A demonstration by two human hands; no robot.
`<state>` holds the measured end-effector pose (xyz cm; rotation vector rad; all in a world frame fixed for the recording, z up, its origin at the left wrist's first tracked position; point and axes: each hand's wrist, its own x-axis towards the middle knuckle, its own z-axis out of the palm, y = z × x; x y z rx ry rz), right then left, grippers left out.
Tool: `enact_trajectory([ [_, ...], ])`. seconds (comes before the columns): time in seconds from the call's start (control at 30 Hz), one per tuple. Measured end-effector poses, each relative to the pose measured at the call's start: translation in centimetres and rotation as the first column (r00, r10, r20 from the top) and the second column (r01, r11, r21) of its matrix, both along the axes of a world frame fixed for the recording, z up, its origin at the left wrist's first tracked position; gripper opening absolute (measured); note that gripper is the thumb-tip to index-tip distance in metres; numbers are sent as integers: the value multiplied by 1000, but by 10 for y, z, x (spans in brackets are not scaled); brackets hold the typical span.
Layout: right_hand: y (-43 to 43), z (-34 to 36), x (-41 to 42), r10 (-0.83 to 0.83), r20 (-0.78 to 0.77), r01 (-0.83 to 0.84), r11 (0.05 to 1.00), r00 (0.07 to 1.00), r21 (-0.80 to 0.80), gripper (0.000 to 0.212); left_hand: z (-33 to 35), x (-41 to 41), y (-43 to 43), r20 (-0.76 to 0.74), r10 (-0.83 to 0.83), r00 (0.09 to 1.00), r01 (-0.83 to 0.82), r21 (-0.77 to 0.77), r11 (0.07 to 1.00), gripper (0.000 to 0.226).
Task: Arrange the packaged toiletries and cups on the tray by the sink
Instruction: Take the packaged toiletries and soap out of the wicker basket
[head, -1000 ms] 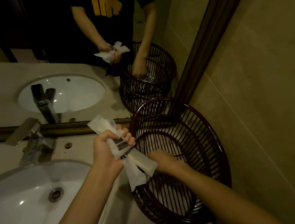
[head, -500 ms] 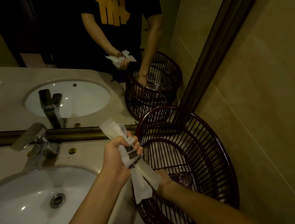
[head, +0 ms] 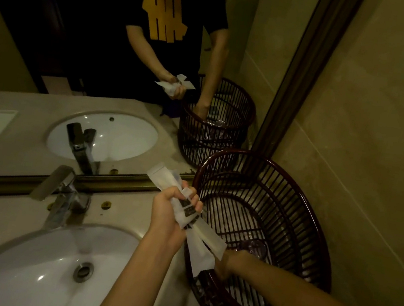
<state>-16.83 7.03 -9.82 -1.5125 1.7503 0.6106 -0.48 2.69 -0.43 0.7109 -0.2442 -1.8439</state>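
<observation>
Packaged toiletries, white paper sachets (head: pixel 189 209), are clenched in your left hand (head: pixel 170 214) beside the dark slatted wooden basket (head: pixel 300 200). Your right hand (head: pixel 228 261) reaches inside, near a clear cup (head: pixel 255 247); its grip cannot be determined. Nothing appears arranged yet.

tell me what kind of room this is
Likely a hotel bathroom: a white sink with a chrome faucet under a wall mirror, and the left hand grips packaged toiletries.

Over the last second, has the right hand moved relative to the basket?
Yes. The right hand has gone down inside the basket, from near its rim toward the bottom.
</observation>
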Motion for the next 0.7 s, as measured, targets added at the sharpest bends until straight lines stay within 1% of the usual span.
enact_trajectory([
  [0.03, -5, -4, -1, -10, -11, 10, 999, 1000, 31, 45, 2, 0, 1, 6, -1, 1000, 1, 8, 1000, 19],
  [0.1, -19, -1, 1, 57, 0, -56, 986, 998, 154, 60, 2, 2, 2, 19, -1, 1000, 0, 19, 1000, 19],
  [0.13, -29, 3, 0, 98, 53, -105, 981, 994, 161, 63, 2, 3, 1, 19, 7, 1000, -7, 28, 1000, 20],
  [0.17, -38, 9, 0, 122, 119, -135, 985, 985, 109, 57, 3, 3, 1, 19, 6, 1000, -6, 30, 1000, 20],
  [0.2, -47, 14, -3, 136, 172, -139, 990, 976, 5, 44, 2, 3, 0, 19, 2, 1000, -3, 34, 999, 21],
  [0.23, -54, 21, -7, 143, 190, -118, 983, 971, -138, 33, 2, 3, -1, 12, -10, 1000, 9, 34, 999, 21],
  [0.27, -60, 29, -15, 123, 191, -65, 956, 974, -286, 28, 1, 3, -1, 2, -12, 1000, 12, 27, 1000, 21],
  [0.3, -64, 37, -21, 60, 209, 33, 908, 976, -417, 25, 0, 3, -1, -8, -14, 1000, 15, 21, 1000, 21],
  [0.33, -66, 48, -26, -18, 269, 162, 837, 963, -522, 24, -1, 2, -1, -21, -18, 1000, 18, 14, 1000, 20],
  [0.37, -65, 60, -29, -85, 400, 323, 749, 913, -579, 24, -2, 2, -2, -30, -21, 999, 22, 6, 1000, 18],
  [0.4, -61, 74, -28, -116, 568, 491, 659, 815, -570, 23, -3, 1, -3, -39, -28, 999, 28, 3, 1000, 14],
  [0.43, -56, 87, -24, -111, 718, 623, 599, 687, -503, 22, -3, 1, -5, -44, -33, 999, 33, 8, 999, 10],
  [0.47, -50, 99, -18, -78, 818, 694, 578, 571, -429, 22, -3, 1, -6, -50, -40, 998, 41, 17, 999, 8],
  [0.5, -43, 110, -9, -37, 868, 710, 594, 495, -379, 21, -3, 2, -7, -61, -52, 997, 54, 21, 998, 11],
  [0.53, -36, 118, 1, -2, 890, 693, 628, 456, -354, 21, -3, 2, -7, -70, -69, 995, 71, 25, 997, 16],
  [0.6, -25, 127, 22, 40, 902, 638, 693, 429, -335, 20, -1, 4, -6, -70, -83, 994, 86, 43, 995, 25],
  [0.67, -19, 127, 39, 49, 888, 613, 706, 457, -354, 20, 1, 5, -5, -86, -103, 991, 109, 61, 992, 35],
  [0.7, -17, 125, 45, 66, 868, 607, 688, 492, -397, 19, 2, 6, -4, -108, -119, 987, 126, 60, 990, 42],
])
